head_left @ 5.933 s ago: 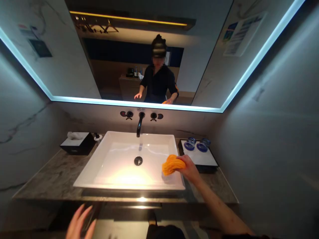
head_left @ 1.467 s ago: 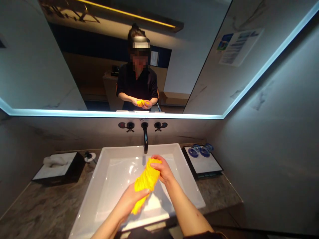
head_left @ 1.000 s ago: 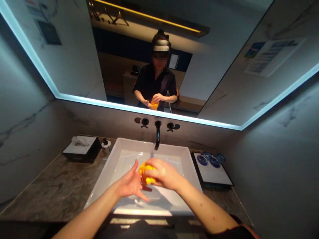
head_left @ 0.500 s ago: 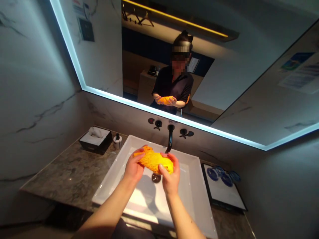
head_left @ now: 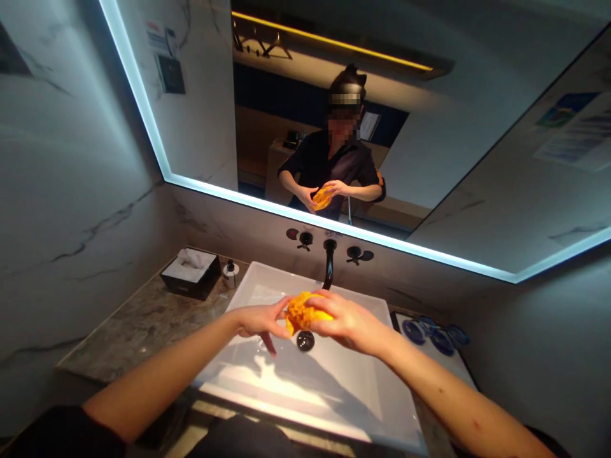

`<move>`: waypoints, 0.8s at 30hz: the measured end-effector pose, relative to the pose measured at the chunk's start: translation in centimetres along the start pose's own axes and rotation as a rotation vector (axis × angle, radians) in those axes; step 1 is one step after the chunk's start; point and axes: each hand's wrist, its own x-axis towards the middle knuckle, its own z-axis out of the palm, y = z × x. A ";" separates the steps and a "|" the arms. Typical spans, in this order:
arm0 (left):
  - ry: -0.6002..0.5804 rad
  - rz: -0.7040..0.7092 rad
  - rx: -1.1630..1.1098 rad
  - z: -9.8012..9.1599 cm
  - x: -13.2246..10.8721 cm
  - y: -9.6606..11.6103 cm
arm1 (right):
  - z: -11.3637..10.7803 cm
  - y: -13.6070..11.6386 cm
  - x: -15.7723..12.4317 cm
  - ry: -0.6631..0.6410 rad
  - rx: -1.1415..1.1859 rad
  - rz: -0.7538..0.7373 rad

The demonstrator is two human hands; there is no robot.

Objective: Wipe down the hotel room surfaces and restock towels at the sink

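A crumpled orange-yellow cloth [head_left: 301,310] is held bunched up above the white sink [head_left: 377,356], near the black spout. My right hand [head_left: 346,321] is closed over its right side from above, with the fingers wrapped on it. From the left, my left hand [head_left: 262,321] grips the cloth's left end between thumb and fingers; its other fingers hang apart below. Just beneath the cloth shows the dark round drain [head_left: 305,341]. Part of the cloth is hidden behind my right fingers.
A black faucet [head_left: 329,264] and two cross handles come out of the wall. On the left counter stand a tissue box [head_left: 191,273] and a soap bottle [head_left: 230,275]. Blue goggles [head_left: 427,336] lie on a tray at right. A lit mirror [head_left: 296,127] reflects a person holding the cloth.
The cloth has been turned and bunched smaller. My right hand has moved from its right end to over its top; my elbows have spread outward, and my left forearm lies flatter.
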 end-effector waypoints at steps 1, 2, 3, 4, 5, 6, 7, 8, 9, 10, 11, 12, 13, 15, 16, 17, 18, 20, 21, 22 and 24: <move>-0.074 -0.081 -0.137 0.1 0.4 0.2 | -0.5 -0.7 0.6 -0.096 -0.098 -0.085; -0.103 -0.139 -0.284 0.3 1.0 0.3 | -0.7 -1.3 1.2 -0.160 -0.176 -0.175; -0.079 -0.183 -0.421 0.7 1.8 0.4 | -0.8 -2.0 1.7 -0.200 -0.237 -0.275; 0.006 -0.203 -0.538 1.1 2.8 0.3 | -0.7 -2.6 2.3 -0.222 -0.285 -0.380; 0.127 -0.213 -0.627 1.5 3.8 0.2 | -0.5 -3.1 2.7 -0.238 -0.324 -0.475; 0.249 -0.221 -0.688 1.9 4.8 0.0 | -0.3 -3.4 3.0 -0.251 -0.356 -0.547; 0.337 -0.225 -0.724 2.4 5.6 -0.2 | -0.2 -3.5 3.3 -0.256 -0.382 -0.585; 0.376 -0.215 -0.744 2.8 6.1 -0.4 | -0.2 -3.5 3.5 -0.250 -0.404 -0.589; 0.371 -0.166 -0.761 3.1 6.4 -0.4 | -0.2 -3.4 3.5 -0.230 -0.420 -0.578; 0.343 -0.075 -0.784 3.5 6.4 -0.3 | -0.3 -3.3 3.5 -0.201 -0.428 -0.569; 0.307 0.036 -0.815 3.9 6.2 -0.2 | -0.4 -3.1 3.5 -0.162 -0.425 -0.573; 0.278 0.158 -0.850 4.3 5.8 0.1 | -0.6 -3.0 3.4 -0.119 -0.413 -0.580; 0.247 0.277 -0.882 4.7 5.5 0.4 | -0.7 -2.9 3.4 -0.076 -0.393 -0.589; 0.149 0.409 -0.911 5.5 4.9 0.9 | -1.0 -3.1 3.5 0.008 -0.345 -0.623; 0.099 0.397 -0.907 5.9 4.8 1.0 | -1.2 -3.3 3.6 0.028 -0.325 -0.644; 0.073 0.347 -0.897 6.2 4.9 1.0 | -1.3 -3.5 3.8 0.026 -0.307 -0.658; 0.072 0.266 -0.886 6.4 5.1 0.9 | -1.4 -3.8 3.8 0.003 -0.291 -0.663; 0.121 0.070 -0.854 6.6 5.8 0.6 | -1.7 -4.3 3.9 -0.083 -0.270 -0.654; 0.151 0.000 -0.839 6.7 6.1 0.4 | -1.9 -4.3 3.9 -0.130 -0.266 -0.646; 0.168 -0.042 -0.829 6.7 6.4 0.4 | -2.2 -4.3 3.8 -0.163 -0.266 -0.653; 0.147 -0.053 -0.827 7.1 6.6 0.8 | -3.1 -4.1 3.9 -0.170 -0.266 -0.679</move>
